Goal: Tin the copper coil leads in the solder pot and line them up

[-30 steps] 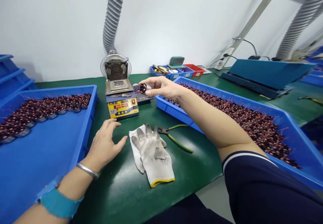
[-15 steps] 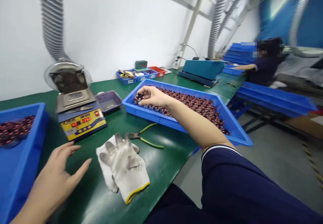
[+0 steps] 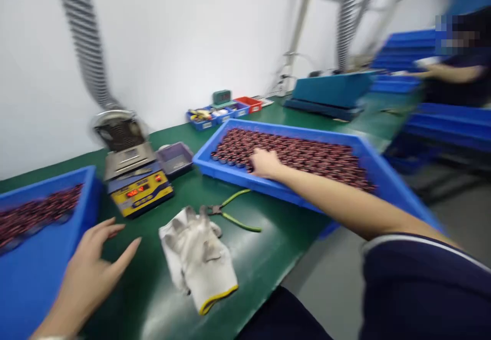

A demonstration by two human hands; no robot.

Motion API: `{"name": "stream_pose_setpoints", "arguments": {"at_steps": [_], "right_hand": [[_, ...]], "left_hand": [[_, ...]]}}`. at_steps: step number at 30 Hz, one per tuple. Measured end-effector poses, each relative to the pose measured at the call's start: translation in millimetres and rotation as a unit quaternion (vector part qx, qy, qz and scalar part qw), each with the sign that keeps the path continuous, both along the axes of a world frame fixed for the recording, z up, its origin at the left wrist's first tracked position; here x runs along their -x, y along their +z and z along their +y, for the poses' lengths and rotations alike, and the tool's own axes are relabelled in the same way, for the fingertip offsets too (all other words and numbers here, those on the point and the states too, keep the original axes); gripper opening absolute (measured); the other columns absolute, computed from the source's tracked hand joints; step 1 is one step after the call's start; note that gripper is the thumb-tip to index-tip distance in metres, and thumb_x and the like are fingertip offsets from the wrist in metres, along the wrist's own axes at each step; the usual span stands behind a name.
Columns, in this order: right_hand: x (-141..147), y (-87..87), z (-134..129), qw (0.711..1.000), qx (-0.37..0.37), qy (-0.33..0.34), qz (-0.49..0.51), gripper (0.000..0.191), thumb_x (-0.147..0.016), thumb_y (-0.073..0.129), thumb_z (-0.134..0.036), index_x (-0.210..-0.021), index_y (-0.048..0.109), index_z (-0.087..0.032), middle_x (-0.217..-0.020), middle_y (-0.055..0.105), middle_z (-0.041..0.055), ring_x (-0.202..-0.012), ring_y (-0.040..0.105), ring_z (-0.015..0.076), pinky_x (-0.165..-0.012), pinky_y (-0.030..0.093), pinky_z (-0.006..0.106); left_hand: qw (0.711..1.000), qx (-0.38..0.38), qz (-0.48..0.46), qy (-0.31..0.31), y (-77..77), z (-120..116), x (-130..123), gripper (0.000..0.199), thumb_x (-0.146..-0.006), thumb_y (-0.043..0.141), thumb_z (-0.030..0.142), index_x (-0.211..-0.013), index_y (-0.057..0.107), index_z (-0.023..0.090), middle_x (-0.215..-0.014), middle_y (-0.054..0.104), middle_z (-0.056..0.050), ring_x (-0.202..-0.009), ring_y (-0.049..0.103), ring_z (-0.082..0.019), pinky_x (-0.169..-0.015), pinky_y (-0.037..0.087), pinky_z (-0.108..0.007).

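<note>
Head view: right fingers [image 3: 257,158] apparently touch dark parts [image 3: 307,152].

The person wears a short navy-blue cloth sleeve [image 3: 418,294] on the right arm, its hem edged with a narrow white stripe [image 3: 441,246] that curves around the arm. The forearm below it is bare, as is the right hand [image 3: 265,164]. The left hand [image 3: 89,273] is bare too, with a pale band [image 3: 59,338] just showing at the wrist, too blurred and cut off to make out its material. Dark, plain cloth [image 3: 284,322] covers the lap.
</note>
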State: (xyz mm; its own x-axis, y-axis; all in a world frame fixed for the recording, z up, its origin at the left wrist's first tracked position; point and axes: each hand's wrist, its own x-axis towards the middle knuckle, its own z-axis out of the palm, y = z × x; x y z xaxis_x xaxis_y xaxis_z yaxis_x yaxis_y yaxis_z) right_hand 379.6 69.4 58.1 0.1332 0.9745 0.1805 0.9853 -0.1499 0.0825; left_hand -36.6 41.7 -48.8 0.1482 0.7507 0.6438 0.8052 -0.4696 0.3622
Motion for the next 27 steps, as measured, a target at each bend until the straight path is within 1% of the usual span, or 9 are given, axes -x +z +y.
{"name": "stream_pose_setpoints", "arguments": {"at_steps": [4,5,7,10,12,13,16,23,27], "right_hand": [[-20,-1.8,7,0.998,-0.037,-0.001,-0.042,0.031,-0.066,0.066,-0.046,-0.072,0.060,-0.016,-0.098,0.057,0.0204,-0.093,0.056,0.0354,-0.072,0.038,0.052],[-23,-2.0,10,0.997,-0.055,-0.017,-0.042,0.033,-0.059,0.068,-0.047,-0.067,0.056,-0.018,-0.092,0.059,0.0168,-0.089,0.058,0.0343,-0.068,0.038,0.049],[-17,-1.9,10,0.987,-0.142,0.042,-0.055,0.045,-0.057,0.057,-0.067,-0.065,0.050,-0.023,-0.086,0.059,0.0149,-0.083,0.058,0.0352,-0.054,0.034,0.044],[21,-5.6,-14,0.890,-0.337,0.307,-0.011,0.032,-0.082,0.039,-0.056,-0.086,0.046,-0.025,-0.091,0.057,0.0143,-0.085,0.057,0.0301,-0.066,0.043,0.045],[56,-15.1,-39,0.841,-0.311,0.439,0.054,0.013,-0.085,0.047,-0.033,-0.095,0.045,-0.026,-0.092,0.056,0.0132,-0.085,0.056,0.0261,-0.075,0.045,0.043],[72,-21.8,-50,0.802,-0.309,0.509,0.044,0.016,-0.082,0.052,-0.030,-0.096,0.047,-0.025,-0.091,0.058,0.0117,-0.083,0.057,0.0235,-0.071,0.046,0.040],[106,-41.8,-72,0.744,-0.259,0.615,0.017,0.014,-0.081,0.052,-0.016,-0.095,0.051,-0.017,-0.091,0.060,0.0092,-0.087,0.059,0.0172,-0.080,0.046,0.036],[109,-55.5,-78,0.757,-0.221,0.611,0.064,0.015,-0.085,0.044,-0.014,-0.097,0.052,-0.017,-0.092,0.063,0.0068,-0.086,0.061,0.0108,-0.074,0.050,0.025],[99,-58.2,-75,0.766,-0.219,0.601,0.067,0.013,-0.082,0.050,-0.017,-0.095,0.051,-0.017,-0.093,0.062,0.0095,-0.085,0.061,0.0124,-0.072,0.052,0.024]], "left_hand": [[0.989,0.000,-0.081,0.122,22.8,6,27,0.042,-0.069,0.059,0.050,-0.093,0.058,0.015,-0.107,0.058,-0.007,-0.091,0.058,-0.018,-0.085,0.046,-0.030],[0.976,0.022,-0.111,0.184,23.2,10,41,0.042,-0.067,0.061,0.047,-0.094,0.059,0.015,-0.105,0.059,-0.006,-0.092,0.058,-0.017,-0.086,0.046,-0.028],[0.943,0.046,-0.140,0.298,17.4,17,77,0.042,-0.069,0.061,0.041,-0.100,0.059,0.012,-0.104,0.060,-0.008,-0.091,0.058,-0.017,-0.087,0.045,-0.029],[0.877,0.106,-0.173,0.435,-1.1,19,132,0.042,-0.072,0.061,0.032,-0.105,0.059,0.006,-0.100,0.061,-0.014,-0.093,0.059,-0.024,-0.087,0.045,-0.038],[0.843,0.141,-0.184,0.486,-13.0,18,160,0.043,-0.074,0.061,0.031,-0.108,0.058,0.004,-0.103,0.060,-0.017,-0.100,0.057,-0.026,-0.087,0.044,-0.041],[0.835,0.153,-0.181,0.497,-17.4,19,170,0.044,-0.075,0.061,0.030,-0.111,0.057,0.005,-0.105,0.060,-0.016,-0.102,0.056,-0.025,-0.088,0.044,-0.041],[0.832,0.179,-0.152,0.502,-23.1,26,190,0.043,-0.079,0.059,0.030,-0.118,0.055,0.010,-0.106,0.060,-0.012,-0.105,0.054,-0.022,-0.090,0.043,-0.040],[0.823,0.222,-0.102,0.513,-20.1,47,205,0.030,-0.081,0.056,0.029,-0.103,0.061,0.010,-0.103,0.060,-0.014,-0.103,0.055,-0.024,-0.088,0.042,-0.043],[0.850,0.200,-0.095,0.477,-5.9,45,193,0.023,-0.075,0.057,0.027,-0.090,0.063,0.011,-0.089,0.061,-0.012,-0.087,0.056,-0.023,-0.079,0.042,-0.036]]}}
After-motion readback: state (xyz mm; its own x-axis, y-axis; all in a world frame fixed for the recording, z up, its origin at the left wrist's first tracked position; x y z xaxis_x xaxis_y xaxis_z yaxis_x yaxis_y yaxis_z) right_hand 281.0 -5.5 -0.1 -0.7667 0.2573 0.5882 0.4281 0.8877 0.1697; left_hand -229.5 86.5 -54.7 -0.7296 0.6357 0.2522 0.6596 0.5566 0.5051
